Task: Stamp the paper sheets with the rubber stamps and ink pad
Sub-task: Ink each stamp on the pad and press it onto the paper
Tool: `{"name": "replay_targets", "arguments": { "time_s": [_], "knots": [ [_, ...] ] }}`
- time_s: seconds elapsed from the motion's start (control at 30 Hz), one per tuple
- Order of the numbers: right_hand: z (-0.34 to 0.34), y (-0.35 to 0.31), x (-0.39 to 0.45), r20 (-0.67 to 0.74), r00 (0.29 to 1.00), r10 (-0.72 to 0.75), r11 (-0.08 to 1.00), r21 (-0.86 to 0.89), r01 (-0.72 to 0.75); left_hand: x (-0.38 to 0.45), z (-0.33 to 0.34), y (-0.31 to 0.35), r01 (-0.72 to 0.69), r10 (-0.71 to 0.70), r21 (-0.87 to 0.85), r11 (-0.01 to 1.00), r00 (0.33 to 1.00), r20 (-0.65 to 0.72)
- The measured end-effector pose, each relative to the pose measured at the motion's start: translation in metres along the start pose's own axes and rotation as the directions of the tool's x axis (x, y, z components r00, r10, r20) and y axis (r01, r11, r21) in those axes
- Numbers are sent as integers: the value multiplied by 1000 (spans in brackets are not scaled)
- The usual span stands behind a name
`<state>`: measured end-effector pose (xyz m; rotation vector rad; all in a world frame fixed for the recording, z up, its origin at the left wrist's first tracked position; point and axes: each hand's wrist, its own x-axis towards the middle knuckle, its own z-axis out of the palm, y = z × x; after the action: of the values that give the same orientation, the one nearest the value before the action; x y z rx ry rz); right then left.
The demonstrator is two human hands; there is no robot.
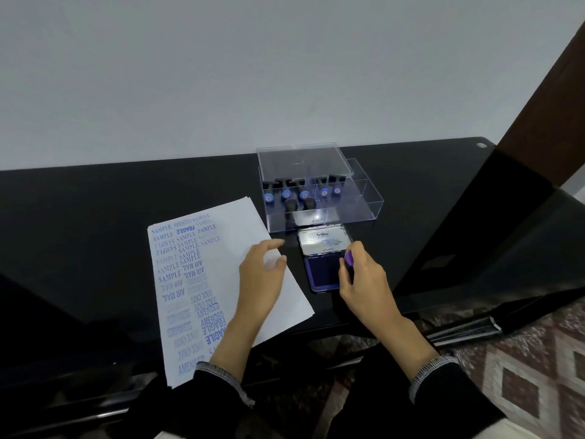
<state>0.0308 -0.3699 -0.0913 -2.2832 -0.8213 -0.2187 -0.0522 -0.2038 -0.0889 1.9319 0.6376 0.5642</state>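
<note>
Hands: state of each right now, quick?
Left hand: open, fingers relaxed, resting on the paper.
Right hand: gripping a stamp at the ink pad.

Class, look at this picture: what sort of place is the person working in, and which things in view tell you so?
Probably a room in a home, used as a makeshift desk. A glossy black table stands against a plain pale wall, a patterned rug or floor covering lies beside it, and a dark wooden door or frame rises at the right.
</note>
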Motion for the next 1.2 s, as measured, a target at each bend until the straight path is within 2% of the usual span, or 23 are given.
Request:
{"name": "replay_targets", "arguments": {
  "time_s": [0.13, 0.27, 0.37, 0.5, 0.67, 1.07, 1.2],
  "knots": [
    [0, 1, 0, -13, 1000, 15, 1000, 24, -15, 8, -40, -1, -24, 26, 31, 999, 998, -54],
    [1, -1, -3, -32, 999, 15, 1000, 9, -15, 9, -82, -22, 44, -17, 213, 976, 992, -126],
    [1, -2, -3, -38, 999, 12, 1000, 13, -11, 10, -106, -42, 103, -20, 379, 920, 976, -216],
    [0, -2, -3, -38, 999, 9, 1000, 12, -8, 10, -123, -67, 133, 6, 522, 842, 966, -257],
    [1, -2, -5, -35, 999, 7, 1000, -7, -7, 6, -122, -79, 154, 4, 539, 828, 960, -281],
    [-10, 1, 0, 56, 995, 84, 979, 183, -93, 10, -120, -84, 191, -24, 587, 787, 960, -280],
    [-13, -5, 1, 35, 994, 106, 967, 227, -111, 11, -120, -85, 186, -16, 593, 783, 960, -279]
  ]
}}
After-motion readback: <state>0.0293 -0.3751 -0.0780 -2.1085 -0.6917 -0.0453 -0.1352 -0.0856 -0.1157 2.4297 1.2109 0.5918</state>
